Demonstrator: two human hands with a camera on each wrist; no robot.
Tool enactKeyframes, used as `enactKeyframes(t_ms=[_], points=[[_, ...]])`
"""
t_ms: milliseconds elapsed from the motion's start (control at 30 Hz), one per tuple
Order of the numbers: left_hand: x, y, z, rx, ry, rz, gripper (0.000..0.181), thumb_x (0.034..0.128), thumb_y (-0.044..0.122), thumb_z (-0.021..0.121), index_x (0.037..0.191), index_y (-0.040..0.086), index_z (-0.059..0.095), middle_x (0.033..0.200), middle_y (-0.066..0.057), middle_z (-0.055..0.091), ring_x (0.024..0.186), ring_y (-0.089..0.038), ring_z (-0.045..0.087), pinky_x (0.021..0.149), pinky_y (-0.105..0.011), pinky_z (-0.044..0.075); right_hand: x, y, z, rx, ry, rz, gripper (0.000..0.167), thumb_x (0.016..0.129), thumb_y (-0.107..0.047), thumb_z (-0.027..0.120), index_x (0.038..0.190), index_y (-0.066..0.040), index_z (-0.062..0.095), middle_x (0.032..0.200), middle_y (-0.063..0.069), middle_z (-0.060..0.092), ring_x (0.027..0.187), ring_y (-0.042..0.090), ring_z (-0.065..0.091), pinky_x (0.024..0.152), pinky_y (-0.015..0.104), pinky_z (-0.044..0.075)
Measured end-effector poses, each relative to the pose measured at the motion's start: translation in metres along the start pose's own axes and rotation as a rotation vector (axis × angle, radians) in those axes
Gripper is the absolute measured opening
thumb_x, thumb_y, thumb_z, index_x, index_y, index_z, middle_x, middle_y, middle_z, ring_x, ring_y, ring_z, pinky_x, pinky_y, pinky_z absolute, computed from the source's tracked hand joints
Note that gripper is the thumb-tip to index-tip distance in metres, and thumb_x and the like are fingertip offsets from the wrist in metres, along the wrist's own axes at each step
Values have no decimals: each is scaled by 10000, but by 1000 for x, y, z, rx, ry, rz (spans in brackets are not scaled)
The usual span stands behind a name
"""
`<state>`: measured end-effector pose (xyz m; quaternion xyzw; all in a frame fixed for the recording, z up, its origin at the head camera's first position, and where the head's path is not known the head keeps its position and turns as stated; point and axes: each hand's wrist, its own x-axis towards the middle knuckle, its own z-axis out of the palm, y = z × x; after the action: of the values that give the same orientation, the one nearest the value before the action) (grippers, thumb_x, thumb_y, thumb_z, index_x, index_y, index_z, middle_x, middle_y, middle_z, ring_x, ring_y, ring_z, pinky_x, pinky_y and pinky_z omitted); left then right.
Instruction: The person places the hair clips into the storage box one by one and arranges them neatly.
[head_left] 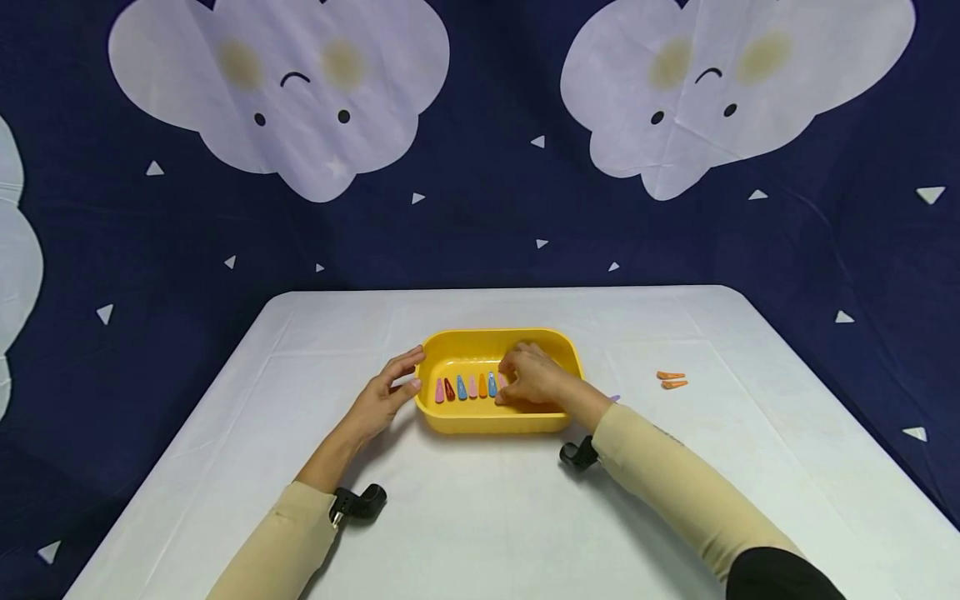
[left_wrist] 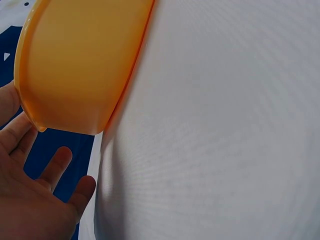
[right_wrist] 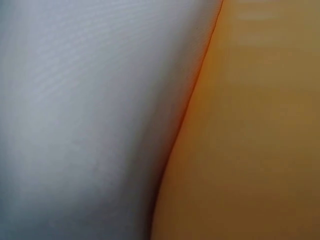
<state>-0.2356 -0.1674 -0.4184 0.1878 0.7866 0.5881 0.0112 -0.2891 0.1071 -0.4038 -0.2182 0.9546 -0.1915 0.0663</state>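
A yellow plastic tray [head_left: 495,425] stands on the white table. Inside it, several hair clips lie in a row, among them a dark red hair clip [head_left: 449,389], a blue hair clip [head_left: 461,387] and an orange hair clip [head_left: 482,385]. My right hand [head_left: 536,377] reaches into the tray and pinches a pink hair clip [head_left: 502,380] at the row's right end, partly hidden by the fingers. With fingers loosely spread, my left hand [head_left: 381,402] touches the tray's left end. The left wrist view shows this hand [left_wrist: 37,195] beside the tray wall [left_wrist: 75,70]; the right wrist view shows no fingers.
Two orange hair clips [head_left: 673,384] lie on the table to the right of the tray. A purple hair clip [head_left: 614,398] shows partly behind my right wrist. A dark blue cloth [head_left: 495,208] with clouds hangs behind the white table [head_left: 480,517].
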Motion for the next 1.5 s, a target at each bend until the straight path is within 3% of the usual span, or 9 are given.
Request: enactKeyframes(t_ms=[367,900,1233,1500], points=[[0,-1,0,5,4,-3,449,968,139,517,1395,33,428,1551,-85,287,1365,-371,330,1110,-530,294,0,0,-3,61,21,-18,501,759,-326,774,1156,-53,635,1121,78,597,1121,255,445,965,381,402],[2,-3,-1,11,-6,-14,445,974,128,502,1404,45,421,1555,-68,279,1373,-366,325,1116,-538,289,-5,-1,-18,171,97,4,521,799,-352,739,1206,-53,609,1175,123,611,1132,282,515,1003,416,418],[1,-1,-1,14,-2,-5,452,969,142,516,1399,34,424,1552,-87,283,1367,-374,328,1110,-545,293,-22,6,-40,178,158,14,543,799,-410,729,1234,-112,604,1156,71,590,1104,255,511,987,431,425],[0,-1,-1,16,1,3,456,967,152,521,1393,19,425,1551,-97,283,1361,-379,331,1109,-542,296,-42,12,-57,214,231,9,542,817,-398,714,1239,-77,597,1167,98,596,1101,292,532,970,452,440]])
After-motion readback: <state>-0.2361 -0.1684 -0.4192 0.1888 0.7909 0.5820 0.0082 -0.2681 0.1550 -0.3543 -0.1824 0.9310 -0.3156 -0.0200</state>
